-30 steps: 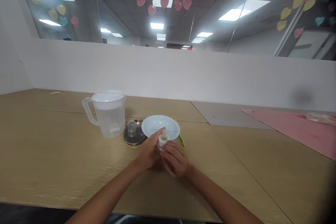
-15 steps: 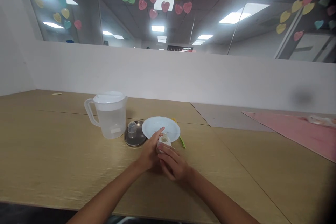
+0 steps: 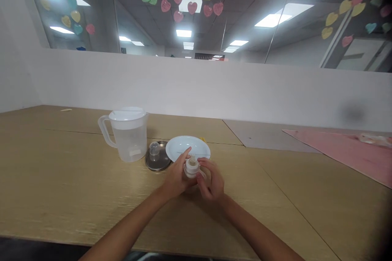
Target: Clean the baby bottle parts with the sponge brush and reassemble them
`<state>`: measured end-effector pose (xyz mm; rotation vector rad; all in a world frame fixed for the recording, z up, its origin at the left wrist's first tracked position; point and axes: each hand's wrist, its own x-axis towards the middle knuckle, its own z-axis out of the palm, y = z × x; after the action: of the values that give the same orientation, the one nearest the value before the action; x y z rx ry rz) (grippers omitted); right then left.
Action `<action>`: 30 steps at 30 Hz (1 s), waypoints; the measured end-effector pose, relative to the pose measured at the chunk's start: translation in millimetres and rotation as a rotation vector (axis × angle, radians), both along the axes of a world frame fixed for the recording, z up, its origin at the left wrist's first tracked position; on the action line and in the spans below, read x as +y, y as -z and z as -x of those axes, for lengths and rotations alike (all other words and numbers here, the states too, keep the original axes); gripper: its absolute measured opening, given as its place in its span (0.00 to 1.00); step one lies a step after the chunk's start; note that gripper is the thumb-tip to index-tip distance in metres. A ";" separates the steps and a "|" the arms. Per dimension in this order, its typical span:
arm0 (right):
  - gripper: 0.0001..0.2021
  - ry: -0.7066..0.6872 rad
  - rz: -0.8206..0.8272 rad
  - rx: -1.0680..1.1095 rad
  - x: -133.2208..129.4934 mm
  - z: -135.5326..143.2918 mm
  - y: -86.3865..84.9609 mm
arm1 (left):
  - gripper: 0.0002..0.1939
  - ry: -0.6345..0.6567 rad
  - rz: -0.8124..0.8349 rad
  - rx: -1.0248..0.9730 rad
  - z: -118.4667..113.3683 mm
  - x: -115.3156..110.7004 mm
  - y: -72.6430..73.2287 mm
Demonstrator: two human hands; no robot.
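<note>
A baby bottle (image 3: 192, 169) with a white collar and a clear teat stands upright between my hands. My left hand (image 3: 177, 177) is wrapped around its left side, with one finger pointing up past the collar. On the other side, the curled fingers and thumb of my right hand (image 3: 212, 179) grip the bottle by its collar and what looks like a handle. The lower part of the bottle is hidden by the hands. Just behind it lies a white oval plate (image 3: 176, 145). A clear domed cap (image 3: 154, 151) sits on a round steel dish (image 3: 157, 166) to the left.
A lidded translucent pitcher (image 3: 131, 138) with its handle to the left stands left of the dish. Something yellow (image 3: 202, 139) peeks out behind the plate. At the far right, a pink sheet (image 3: 339, 151) covers part of the wooden table (image 3: 76, 179), below a white wall (image 3: 196, 89).
My right hand has shifted from across the front of the bottle to its right side, uncovering the white collar. It now hides the green strip beside the plate. My left hand stays in place.
</note>
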<state>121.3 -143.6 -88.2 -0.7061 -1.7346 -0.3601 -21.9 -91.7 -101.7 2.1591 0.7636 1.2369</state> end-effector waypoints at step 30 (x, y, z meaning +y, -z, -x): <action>0.10 -0.006 0.196 0.140 3.4 1.6 3.9 | 0.44 -0.012 -0.013 0.041 -3.6 -1.1 2.1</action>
<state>119.7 -140.1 -92.1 -0.8466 -1.6525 -0.1338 -18.2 -92.8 -103.8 2.1998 0.7892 1.2102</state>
